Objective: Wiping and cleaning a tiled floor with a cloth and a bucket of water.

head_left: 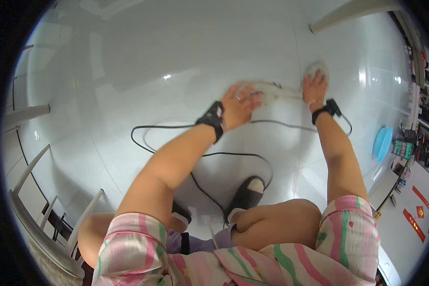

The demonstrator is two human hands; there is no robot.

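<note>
My left hand (241,103) lies palm down, fingers spread, on the left end of a whitish, cloth-like thing (277,93) with dark marks. This thing is low on the glossy floor, and blur hides its exact kind. Further right, my right hand (315,87) rests its fingers on a pale rounded patch (316,66). Whether that patch belongs to the same piece, or is gripped, I cannot tell. Black bands circle both wrists, and a black cable (232,153) loops across the floor between my arms and feet.
Pale furniture legs (32,116) stand at left, with a chair frame (39,236) at lower left. Another leg (329,21) reaches down at top right. A light blue basin (382,144) sits at right, near crowded shelves (427,103). My dark slipper (245,195) is beside the cable.
</note>
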